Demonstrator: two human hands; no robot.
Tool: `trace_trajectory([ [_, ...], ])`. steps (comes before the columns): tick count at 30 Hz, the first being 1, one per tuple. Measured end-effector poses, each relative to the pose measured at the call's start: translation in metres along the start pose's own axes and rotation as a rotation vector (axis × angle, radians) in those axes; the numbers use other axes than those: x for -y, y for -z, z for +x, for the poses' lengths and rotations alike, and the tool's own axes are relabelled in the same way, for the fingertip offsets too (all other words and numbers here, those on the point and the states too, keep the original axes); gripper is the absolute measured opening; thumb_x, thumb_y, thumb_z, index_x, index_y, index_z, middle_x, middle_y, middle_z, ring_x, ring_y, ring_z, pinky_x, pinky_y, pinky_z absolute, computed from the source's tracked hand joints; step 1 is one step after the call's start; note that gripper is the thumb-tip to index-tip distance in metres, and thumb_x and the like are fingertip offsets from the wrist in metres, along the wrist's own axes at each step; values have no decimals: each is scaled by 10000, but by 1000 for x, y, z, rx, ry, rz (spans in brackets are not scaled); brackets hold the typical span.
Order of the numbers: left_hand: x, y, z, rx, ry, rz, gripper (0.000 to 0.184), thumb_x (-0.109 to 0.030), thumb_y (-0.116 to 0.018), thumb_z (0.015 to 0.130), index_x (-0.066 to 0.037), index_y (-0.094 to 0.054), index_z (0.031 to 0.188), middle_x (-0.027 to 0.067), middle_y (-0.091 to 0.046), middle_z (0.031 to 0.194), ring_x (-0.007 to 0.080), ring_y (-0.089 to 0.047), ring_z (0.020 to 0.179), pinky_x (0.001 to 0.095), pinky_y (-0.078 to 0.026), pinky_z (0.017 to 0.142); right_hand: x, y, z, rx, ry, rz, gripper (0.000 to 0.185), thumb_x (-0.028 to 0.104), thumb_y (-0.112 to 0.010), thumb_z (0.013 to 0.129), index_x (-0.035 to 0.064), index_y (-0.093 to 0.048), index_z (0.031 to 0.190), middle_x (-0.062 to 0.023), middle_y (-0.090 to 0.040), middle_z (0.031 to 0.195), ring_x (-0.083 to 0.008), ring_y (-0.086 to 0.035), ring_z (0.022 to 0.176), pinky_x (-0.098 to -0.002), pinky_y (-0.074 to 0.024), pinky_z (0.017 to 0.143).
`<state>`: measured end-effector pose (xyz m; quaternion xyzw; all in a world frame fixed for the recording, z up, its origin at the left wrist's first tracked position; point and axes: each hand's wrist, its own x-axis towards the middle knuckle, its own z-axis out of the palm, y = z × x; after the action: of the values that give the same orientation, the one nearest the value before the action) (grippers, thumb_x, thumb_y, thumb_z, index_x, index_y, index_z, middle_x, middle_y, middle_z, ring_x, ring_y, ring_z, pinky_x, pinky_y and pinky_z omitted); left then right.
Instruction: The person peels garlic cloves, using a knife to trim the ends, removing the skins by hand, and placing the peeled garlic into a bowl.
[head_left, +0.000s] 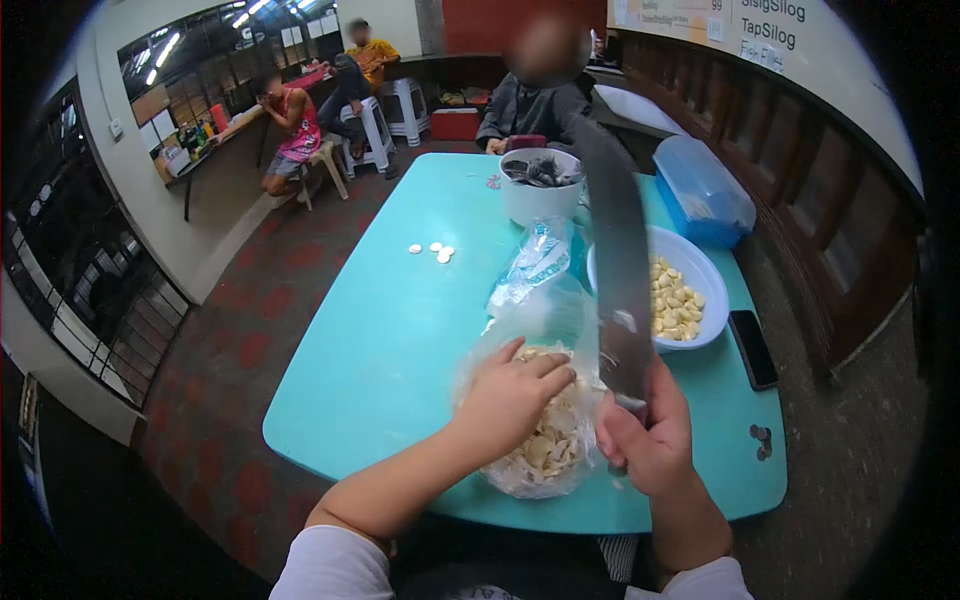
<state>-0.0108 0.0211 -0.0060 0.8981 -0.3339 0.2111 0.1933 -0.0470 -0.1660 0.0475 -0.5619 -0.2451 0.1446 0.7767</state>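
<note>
A large knife (622,250) stands upright, blade up, with my right hand (650,430) closed round its handle. My left hand (510,398) lies over the mouth of a clear plastic bag (545,470), its fingers apart on the pale peelings inside. Just beyond the blade, on the right, a light blue bowl (713,290) holds many peeled cream-coloured pieces. Part of that bowl is hidden by the knife. Another crumpled plastic bag (540,262) with blue print rests behind the first one.
The turquoise table (350,350) bears a white bucket (535,205) with dark contents, a blue lidded box (700,195), a phone (752,350), dark coins (762,442) and white round pieces (440,250). One person (535,110) sits across; two others sit at back left.
</note>
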Motion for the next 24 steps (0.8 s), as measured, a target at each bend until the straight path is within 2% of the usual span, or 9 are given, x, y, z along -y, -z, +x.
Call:
trace_trajectory([
  [3,-3,3,1,29,24,-31,344,-32,-533,743,-57,-555,1086,113,-599,1026,262,-587,979,479,-375,977,-17,6,-6,-28,10,33,610,131,-567,889,-47,-249,1379,-39,-541,911,-56,-497,721,-188,-421,658],
  [6,-5,8,3,72,60,-24,341,-33,-543,734,-53,-536,1075,122,-579,941,275,-583,928,471,-385,957,-37,4,-2,-91,57,-33,581,114,-572,884,-52,-283,1360,-24,-536,958,-44,-479,784,-193,-416,729],
  [11,1,5,4,-45,21,-26,241,-39,-553,720,-35,-515,959,134,-529,874,331,-555,867,425,-404,896,-44,3,-6,-4,21,-103,649,131,-604,870,-47,-252,1386,18,-531,821,-19,-433,656,-171,-368,593],
  [14,1,5,2,16,116,-165,363,10,-574,673,-39,-525,1029,135,-561,1017,330,-536,987,445,-395,900,-47,3,-6,47,40,-114,679,139,-610,868,-43,-229,1401,20,-529,801,-17,-429,639,-168,-351,570],
  [17,9,-3,0,21,62,-191,384,29,-575,676,-42,-525,1050,140,-572,1043,340,-541,977,446,-392,903,-46,1,-5,50,52,-94,688,137,-607,870,-38,-216,1408,16,-527,784,-17,-430,624,-166,-343,557],
  [20,5,-2,5,2,139,-278,361,31,-571,714,-38,-524,1065,143,-586,1019,351,-551,948,447,-405,881,-44,-2,-4,-9,93,-67,675,137,-590,879,-32,-211,1411,10,-522,758,-20,-424,596,-165,-337,537],
  [23,-1,5,10,-103,193,-345,198,-97,-548,856,-5,-519,1029,151,-595,889,352,-563,863,433,-427,791,-44,5,-5,-24,139,-121,647,148,-560,896,-25,-211,1412,5,-516,732,-26,-421,570,-168,-343,520],
  [24,-2,8,10,-137,181,-365,216,-71,-572,832,-7,-539,1035,149,-596,908,340,-566,869,419,-437,778,-43,7,-6,-25,153,-126,637,155,-550,901,-23,-212,1412,4,-512,721,-30,-421,559,-170,-347,511],
])
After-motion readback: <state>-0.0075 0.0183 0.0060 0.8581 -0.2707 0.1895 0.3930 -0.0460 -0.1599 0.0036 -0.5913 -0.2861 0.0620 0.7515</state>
